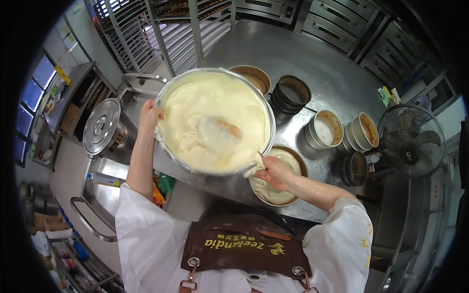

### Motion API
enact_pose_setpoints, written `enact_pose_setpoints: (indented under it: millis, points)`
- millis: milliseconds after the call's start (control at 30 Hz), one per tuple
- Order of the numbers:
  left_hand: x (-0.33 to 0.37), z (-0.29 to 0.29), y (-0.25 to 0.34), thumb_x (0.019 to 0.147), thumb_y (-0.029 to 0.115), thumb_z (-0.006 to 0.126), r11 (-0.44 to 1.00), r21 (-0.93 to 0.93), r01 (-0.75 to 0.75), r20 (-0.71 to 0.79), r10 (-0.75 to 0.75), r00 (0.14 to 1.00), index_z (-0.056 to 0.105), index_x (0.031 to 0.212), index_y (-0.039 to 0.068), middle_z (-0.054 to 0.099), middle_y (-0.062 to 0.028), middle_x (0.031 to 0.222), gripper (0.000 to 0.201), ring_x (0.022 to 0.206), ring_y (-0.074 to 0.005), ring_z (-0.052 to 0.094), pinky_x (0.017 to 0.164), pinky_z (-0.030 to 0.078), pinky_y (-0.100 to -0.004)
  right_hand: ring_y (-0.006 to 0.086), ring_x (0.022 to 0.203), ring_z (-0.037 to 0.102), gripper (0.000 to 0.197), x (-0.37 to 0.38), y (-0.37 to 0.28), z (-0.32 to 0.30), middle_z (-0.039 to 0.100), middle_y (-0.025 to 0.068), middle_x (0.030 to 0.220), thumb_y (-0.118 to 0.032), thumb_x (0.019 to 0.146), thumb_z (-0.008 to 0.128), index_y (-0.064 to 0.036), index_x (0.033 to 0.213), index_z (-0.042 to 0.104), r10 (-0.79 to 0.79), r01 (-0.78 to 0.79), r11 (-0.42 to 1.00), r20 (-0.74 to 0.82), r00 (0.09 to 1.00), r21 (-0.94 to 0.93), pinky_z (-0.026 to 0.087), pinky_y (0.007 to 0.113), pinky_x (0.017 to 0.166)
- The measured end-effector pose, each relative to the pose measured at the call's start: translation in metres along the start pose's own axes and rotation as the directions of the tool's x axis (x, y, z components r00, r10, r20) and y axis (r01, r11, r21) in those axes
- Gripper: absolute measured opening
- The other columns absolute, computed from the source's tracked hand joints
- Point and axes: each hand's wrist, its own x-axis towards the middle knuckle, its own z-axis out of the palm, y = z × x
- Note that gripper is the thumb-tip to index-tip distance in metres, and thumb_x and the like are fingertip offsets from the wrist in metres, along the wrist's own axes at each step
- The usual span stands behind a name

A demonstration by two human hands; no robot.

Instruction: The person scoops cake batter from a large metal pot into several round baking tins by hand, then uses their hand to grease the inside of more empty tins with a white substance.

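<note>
Round bowl [271, 127], mouth and axis toward camera; left hand [150, 117], right hand [276, 172] curled around rim [167, 153].

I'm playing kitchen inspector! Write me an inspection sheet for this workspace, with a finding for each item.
Surface: steel table, shiny, with tins standing on it.
Job's things: big metal bowl of pale yellow mix, a scraper-like thing lying in it; round tin below, holding similar mix.
Clutter: dark stacked tins; paler tins to their right.
Hands: left hand grips the bowl's left rim; right hand its lower-right rim, mix at the fingers.
Cables: nothing seen.
Surroundings: fan, lidded pot, rack, ovens.
</note>
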Motion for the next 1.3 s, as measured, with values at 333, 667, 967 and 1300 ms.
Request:
enact_pose_setpoints:
  millis: [333, 667, 967, 1300]
  points:
    - [-0.029, -0.042, -0.039, 0.056, -0.008, 0.044, 0.964, -0.232, 0.133, -0.169, -0.175, 0.97, 0.047, 0.079, 0.002, 0.053, -0.0062, 0.072, 0.025, 0.059, -0.0165, 0.05, 0.051, 0.04, -0.0243, 0.0242, 0.102, 0.059, 0.039, -0.036, -0.026, 0.061, 0.063, 0.0155, 0.104, -0.032, 0.096, 0.04, 0.0023, 0.106, 0.055, -0.043, 0.124, 0.98, 0.442, 0.896, -0.156, 0.043, 0.034, 0.09]
    - [-0.077, -0.026, -0.041, 0.062, -0.003, 0.048, 0.942, -0.329, 0.073, -0.306, -0.18, 0.935, 0.047, 0.08, 0.003, 0.053, -0.0046, 0.077, 0.019, 0.067, -0.0154, 0.051, 0.064, 0.044, -0.0261, 0.0298, 0.108, 0.053, 0.046, -0.014, 0.022, -0.105, 0.059, 0.0112, 0.114, -0.018, 0.068, 0.072, -0.0137, 0.112, 0.059, -0.234, 0.325, -0.438, 0.455, 0.859, -0.838, 0.038, 0.045, 0.096]
    - [-0.129, -0.052, -0.024, 0.081, 0.023, 0.057, 0.933, -0.265, 0.244, -0.297, -0.32, 0.899, 0.052, 0.093, 0.008, 0.054, -0.0004, 0.078, 0.019, 0.065, -0.0113, 0.05, 0.059, 0.041, -0.0227, 0.0292, 0.124, 0.04, 0.052, 0.018, 0.018, -0.134, 0.047, 0.0078, 0.13, -0.034, 0.068, 0.072, -0.0227, 0.117, 0.059, -0.158, 0.095, -0.473, 0.191, 0.969, -0.876, 0.037, 0.045, 0.098]
    - [-0.269, -0.023, -0.119, 0.09, 0.032, 0.047, 0.886, -0.258, 0.385, -0.178, -0.436, 0.882, 0.054, 0.086, 0.009, 0.052, 0.0011, 0.064, 0.024, 0.053, -0.0082, 0.05, 0.044, 0.036, -0.0198, 0.0271, 0.1, 0.055, 0.033, 0.042, 0.026, -0.146, 0.057, 0.0109, 0.111, -0.024, 0.073, 0.065, -0.0124, 0.103, 0.063, -0.218, 0.354, -0.502, 0.511, 0.831, -0.789, 0.048, 0.038, 0.078]
